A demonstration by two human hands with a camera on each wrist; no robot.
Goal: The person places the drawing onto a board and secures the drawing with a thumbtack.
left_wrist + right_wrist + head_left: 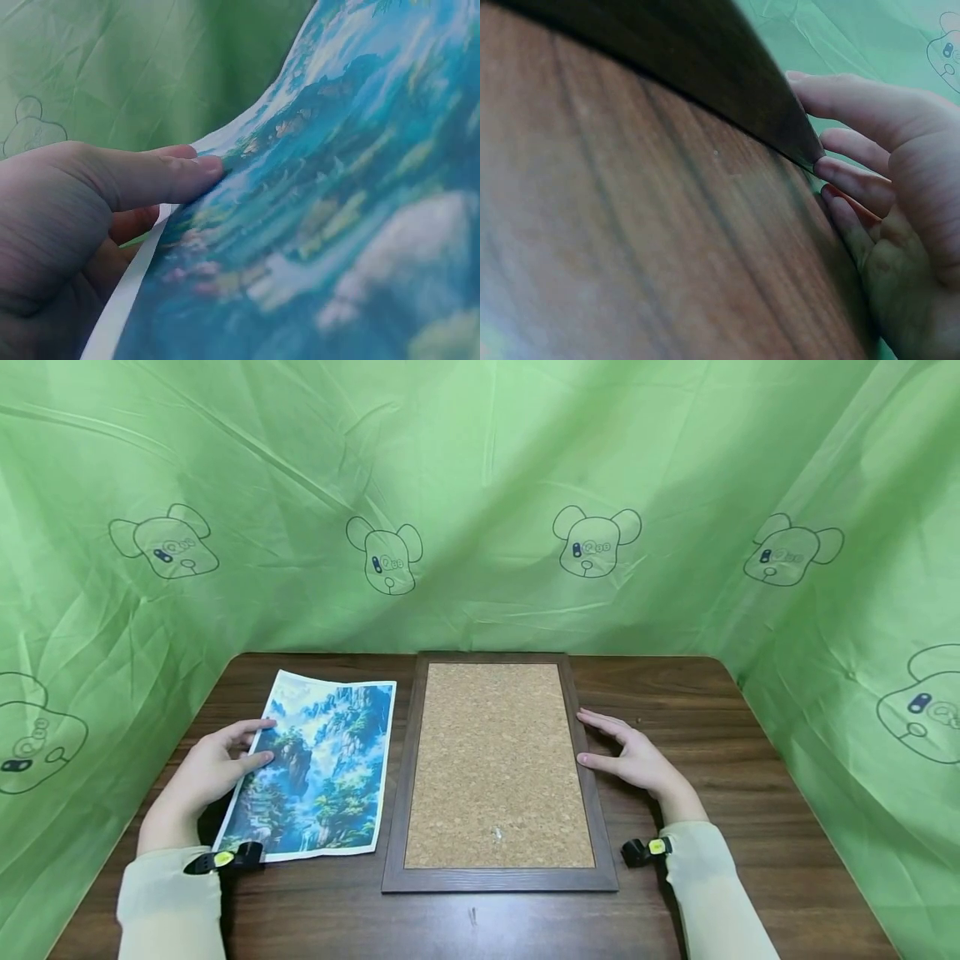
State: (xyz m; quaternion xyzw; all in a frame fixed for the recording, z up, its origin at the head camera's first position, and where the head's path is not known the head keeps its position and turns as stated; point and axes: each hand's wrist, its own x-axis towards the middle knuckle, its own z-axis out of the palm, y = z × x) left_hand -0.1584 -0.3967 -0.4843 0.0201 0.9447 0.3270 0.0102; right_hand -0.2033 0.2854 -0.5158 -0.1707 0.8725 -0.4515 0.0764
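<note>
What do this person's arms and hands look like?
Plain, pale cream sleeves end near the wrists. A small black device with a bright yellow-green patch sits at each cuff. The left hand and right hand are bare, with no gloves.

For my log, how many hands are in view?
2: the left hand pinches the left edge of the print; the right hand touches the right edge of the cork board.
</note>
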